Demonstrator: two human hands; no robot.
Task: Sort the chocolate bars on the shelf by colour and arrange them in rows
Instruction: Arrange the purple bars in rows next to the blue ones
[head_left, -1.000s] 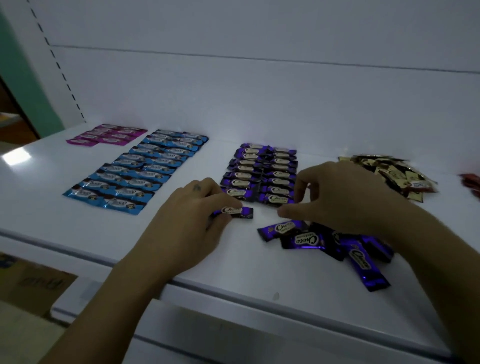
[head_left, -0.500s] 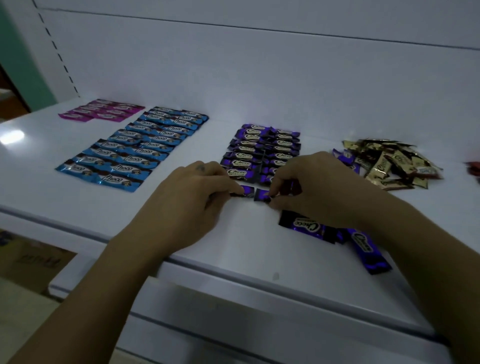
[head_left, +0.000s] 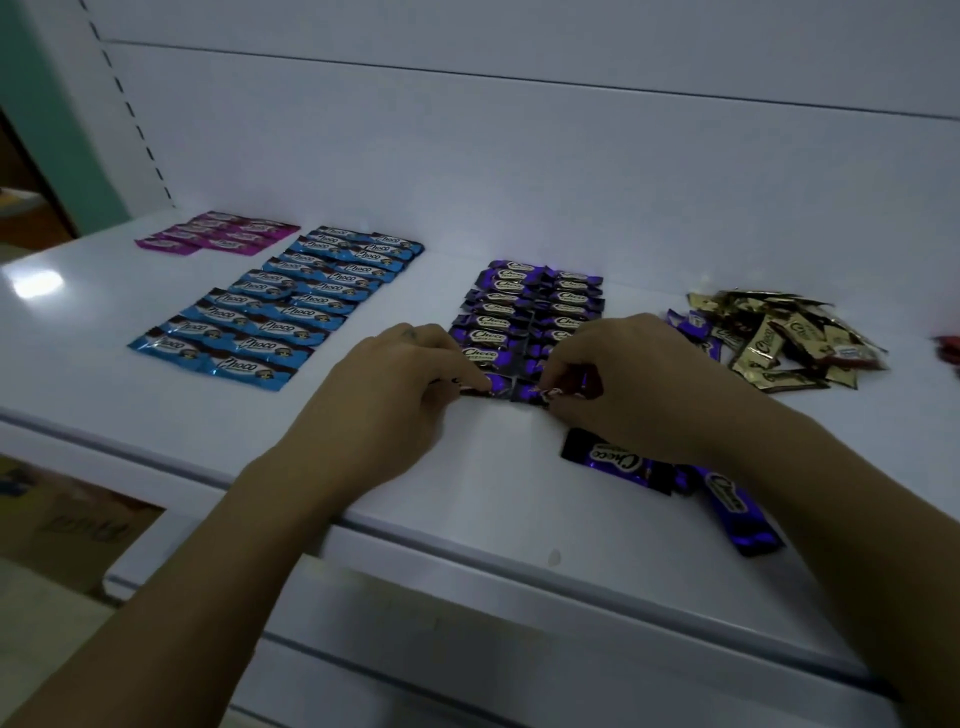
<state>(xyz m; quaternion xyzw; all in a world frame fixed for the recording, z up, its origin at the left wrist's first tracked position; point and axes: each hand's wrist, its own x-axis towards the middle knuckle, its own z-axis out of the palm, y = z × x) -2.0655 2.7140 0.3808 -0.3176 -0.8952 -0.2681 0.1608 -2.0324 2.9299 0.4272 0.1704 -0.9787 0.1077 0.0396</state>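
Observation:
Purple chocolate bars lie in two neat columns on the white shelf. At the near end of those columns my left hand pinches one purple bar against the shelf. Beside it my right hand pinches another purple bar, end to end with the first. Both bars are mostly covered by my fingers. Loose purple bars lie under my right wrist. Blue bars sit in two columns to the left, pink bars behind them.
A jumbled heap of gold bars, with a few purple ones at its left side, lies at the right. A red wrapper shows at the right edge. The shelf's back panel rises behind. A lower shelf juts out below.
My left hand slid its purple bar up to the near end of the left column. My right hand picked a bar from the loose pile and brought it beside it.

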